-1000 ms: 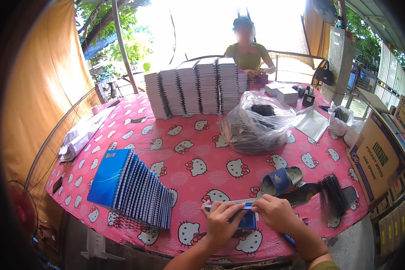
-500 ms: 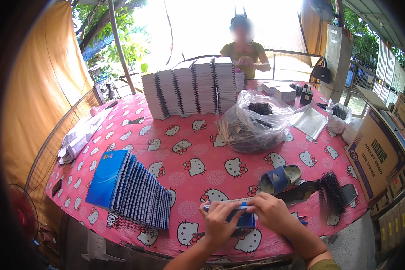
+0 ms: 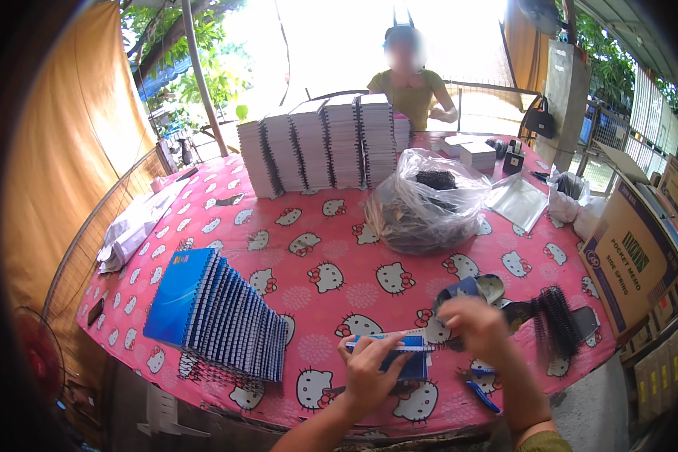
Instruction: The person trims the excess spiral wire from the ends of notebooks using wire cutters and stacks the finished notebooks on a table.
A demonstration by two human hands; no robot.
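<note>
"Where's the small notebook (image 3: pixel 416 367) sitting?"

"Close to the near edge of the tabletop (image 3: pixel 354 247), right of the middle. The left hand (image 3: pixel 369 369) has its fingers clamped on it."

"And the right hand (image 3: pixel 476 322)?"

"Raised just to the right of the notebook, near the slipper (image 3: pixel 493 287). It's blurred; the fingers look curled, but I can't tell whether they're holding anything."

"Any room to move?"

"On the left, yes: a stretch of pink cloth (image 3: pixel 309 297) lies between that left hand and the stack of blue notebooks (image 3: pixel 222 320). More runs toward the far side, up to the plastic bag (image 3: pixel 422 211). The right is tighter, with the slipper, the black coils (image 3: pixel 557 324) and a cardboard box (image 3: pixel 633 260) at the edge."

"And beyond?"

"Tall stacks of spiral books (image 3: pixel 320 151) on the far side, a person (image 3: pixel 414 90) behind them. An orange curtain (image 3: pixel 68 151) hangs at the left."
</note>
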